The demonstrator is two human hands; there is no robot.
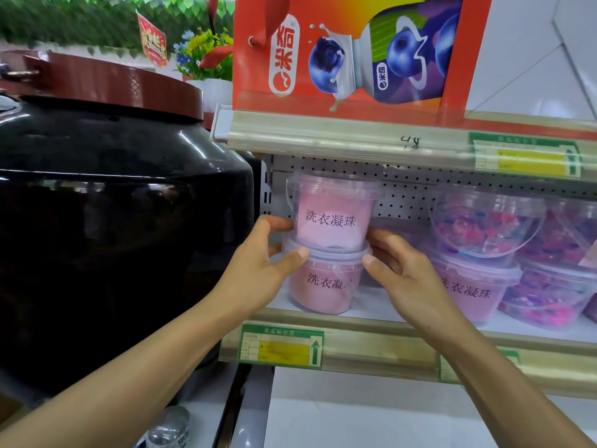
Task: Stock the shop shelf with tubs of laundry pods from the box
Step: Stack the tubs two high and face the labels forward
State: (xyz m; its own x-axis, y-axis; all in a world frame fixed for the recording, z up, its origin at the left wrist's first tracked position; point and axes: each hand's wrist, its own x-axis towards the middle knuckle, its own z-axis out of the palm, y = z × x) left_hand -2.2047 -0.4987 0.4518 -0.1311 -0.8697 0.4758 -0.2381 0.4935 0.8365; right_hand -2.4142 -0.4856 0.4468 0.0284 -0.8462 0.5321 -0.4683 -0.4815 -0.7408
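Two clear tubs with pink labels stand stacked at the left end of the shelf [365,305]. The upper tub [332,215] sits on the lid of the lower tub [323,286]. My left hand [258,270] grips the stack from the left, thumb on the lower tub's lid rim and fingertips on the upper tub's base. My right hand [400,270] holds the stack from the right, with its thumb at the lid rim and its fingers behind. The box is not in view.
More stacked tubs of coloured pods [484,227] fill the shelf to the right. A big black jar with a red lid [113,189] stands close on the left. An orange carton [355,50] sits on the shelf above. Price tags [281,345] line the shelf edge.
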